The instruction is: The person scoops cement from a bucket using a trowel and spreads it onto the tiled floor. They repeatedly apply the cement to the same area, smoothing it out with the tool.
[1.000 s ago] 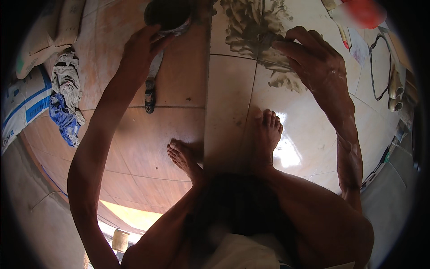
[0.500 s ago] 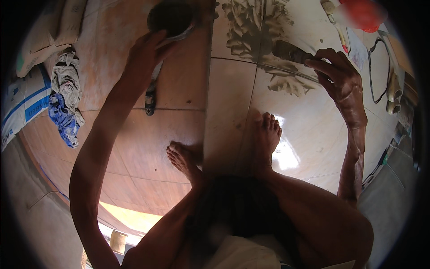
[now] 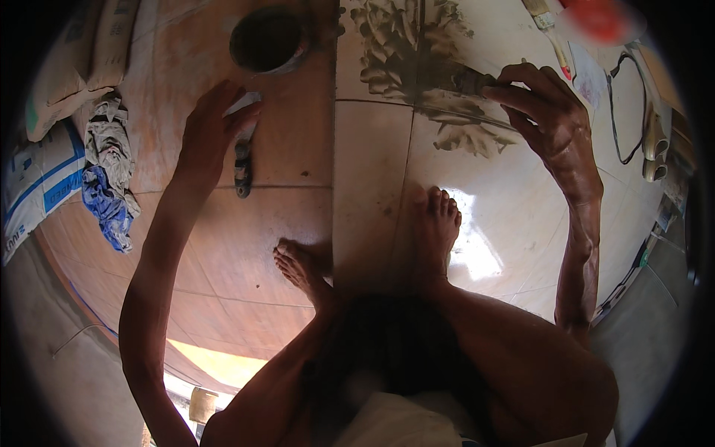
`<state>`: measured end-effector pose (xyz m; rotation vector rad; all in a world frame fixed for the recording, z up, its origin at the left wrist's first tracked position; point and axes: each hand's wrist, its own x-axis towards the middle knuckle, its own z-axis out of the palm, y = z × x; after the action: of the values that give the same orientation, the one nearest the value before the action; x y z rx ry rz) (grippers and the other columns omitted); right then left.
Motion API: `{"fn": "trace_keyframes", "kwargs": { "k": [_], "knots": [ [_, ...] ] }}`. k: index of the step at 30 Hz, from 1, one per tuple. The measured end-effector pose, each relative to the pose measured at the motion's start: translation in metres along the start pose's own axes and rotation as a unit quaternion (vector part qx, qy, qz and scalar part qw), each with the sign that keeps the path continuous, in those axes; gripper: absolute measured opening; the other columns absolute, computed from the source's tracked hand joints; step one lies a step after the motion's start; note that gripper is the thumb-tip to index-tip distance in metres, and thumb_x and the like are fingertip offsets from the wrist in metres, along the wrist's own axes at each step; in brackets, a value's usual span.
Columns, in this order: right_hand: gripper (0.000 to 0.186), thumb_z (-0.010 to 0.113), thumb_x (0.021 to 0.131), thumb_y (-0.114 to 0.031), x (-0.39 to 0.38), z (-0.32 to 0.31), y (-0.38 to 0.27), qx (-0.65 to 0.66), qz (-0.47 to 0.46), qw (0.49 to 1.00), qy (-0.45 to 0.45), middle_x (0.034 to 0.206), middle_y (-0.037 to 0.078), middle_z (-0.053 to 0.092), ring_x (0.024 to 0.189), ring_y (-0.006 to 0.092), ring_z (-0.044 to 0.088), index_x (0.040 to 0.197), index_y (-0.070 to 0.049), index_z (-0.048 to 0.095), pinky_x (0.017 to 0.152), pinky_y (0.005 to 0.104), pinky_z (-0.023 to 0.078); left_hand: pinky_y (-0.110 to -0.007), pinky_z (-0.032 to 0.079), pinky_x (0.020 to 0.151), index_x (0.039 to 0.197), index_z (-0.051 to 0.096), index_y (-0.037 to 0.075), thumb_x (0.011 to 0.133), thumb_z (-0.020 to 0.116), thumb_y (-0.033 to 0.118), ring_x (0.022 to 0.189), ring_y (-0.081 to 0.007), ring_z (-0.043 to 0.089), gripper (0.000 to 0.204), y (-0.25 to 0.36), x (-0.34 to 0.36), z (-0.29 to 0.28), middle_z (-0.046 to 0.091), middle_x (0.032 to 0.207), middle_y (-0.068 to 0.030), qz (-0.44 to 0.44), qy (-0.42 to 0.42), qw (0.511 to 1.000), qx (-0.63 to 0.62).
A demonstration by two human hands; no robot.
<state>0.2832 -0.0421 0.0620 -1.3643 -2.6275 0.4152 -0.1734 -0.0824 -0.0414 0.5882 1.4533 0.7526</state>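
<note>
My left hand (image 3: 208, 134) is open, fingers and thumb parted, just above a scraper (image 3: 242, 167) with a dark handle and pale blade lying on the tiles. Past its fingertips stands a round dark bucket (image 3: 267, 43); the hand is apart from it. Held between the thumb and fingers of my right hand (image 3: 547, 112) is a dark, flat-bladed putty knife (image 3: 469, 80). Its blade lies low over the smeared grey-brown paste (image 3: 395, 48) on the light tile, and its exact edge is hard to make out. Leafy paste marks spread on both sides of the tile joint.
A paintbrush (image 3: 547, 30) and a blurred red object (image 3: 599, 18) lie at the far right, near a dark cable loop (image 3: 614, 112). Crumpled cloths (image 3: 108, 164) and bags (image 3: 45, 179) line the left side. My bare feet (image 3: 439, 223) stand on the tiles.
My left hand has let go of the bucket's rim and drawn back toward me. My right hand has shifted slightly left and away from me with the putty knife over the paste.
</note>
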Motion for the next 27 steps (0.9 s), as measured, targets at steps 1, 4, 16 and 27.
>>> {"fn": "trace_keyframes", "kwargs": {
  "k": [1, 4, 16, 27],
  "knots": [
    [0.035, 0.084, 0.076, 0.001, 0.004, 0.000, -0.005, 0.002, -0.014, 1.000, -0.001, 0.113, -0.002, 0.072, 0.100, 0.0221, 0.070, 0.109, -0.012, 0.082, 0.088, 0.0386, 0.063, -0.038, 0.055, 0.112, 0.164, 0.036, -0.006, 0.113, 0.063, 0.027, 0.134, -0.0304, 0.067, 0.067, -0.004, -0.003, -0.004, 0.050, 0.160, -0.0227, 0.019, -0.008, 0.999, 0.026],
    [0.032, 0.082, 0.075, -0.005, 0.017, 0.014, -0.019, 0.002, -0.066, 0.998, -0.002, 0.111, -0.002, 0.071, 0.098, 0.0228, 0.069, 0.106, -0.013, 0.083, 0.089, 0.0383, 0.062, -0.038, 0.056, 0.110, 0.166, 0.034, -0.005, 0.112, 0.064, 0.029, 0.134, -0.0314, 0.067, 0.070, -0.007, -0.002, -0.013, 0.051, 0.160, -0.0232, 0.022, -0.015, 0.999, 0.025],
    [0.033, 0.083, 0.071, -0.001, 0.030, 0.018, -0.017, -0.029, -0.096, 0.994, 0.039, 0.108, -0.002, 0.072, 0.097, 0.0223, 0.070, 0.103, -0.012, 0.082, 0.088, 0.0374, 0.063, -0.038, 0.057, 0.108, 0.166, 0.036, -0.004, 0.114, 0.061, 0.032, 0.133, -0.0320, 0.067, 0.068, -0.012, -0.016, -0.023, 0.052, 0.160, -0.0232, -0.009, 0.011, 0.998, 0.059],
    [0.039, 0.083, 0.078, 0.008, -0.016, -0.015, 0.014, -0.012, 0.046, 0.998, -0.039, 0.114, 0.000, 0.075, 0.101, 0.0233, 0.071, 0.111, -0.013, 0.083, 0.090, 0.0381, 0.065, -0.036, 0.058, 0.107, 0.164, 0.043, 0.001, 0.117, 0.054, 0.021, 0.131, -0.0287, 0.070, 0.052, -0.019, -0.025, -0.028, 0.058, 0.158, -0.0177, -0.007, -0.002, 0.998, 0.063]
  ]
}}
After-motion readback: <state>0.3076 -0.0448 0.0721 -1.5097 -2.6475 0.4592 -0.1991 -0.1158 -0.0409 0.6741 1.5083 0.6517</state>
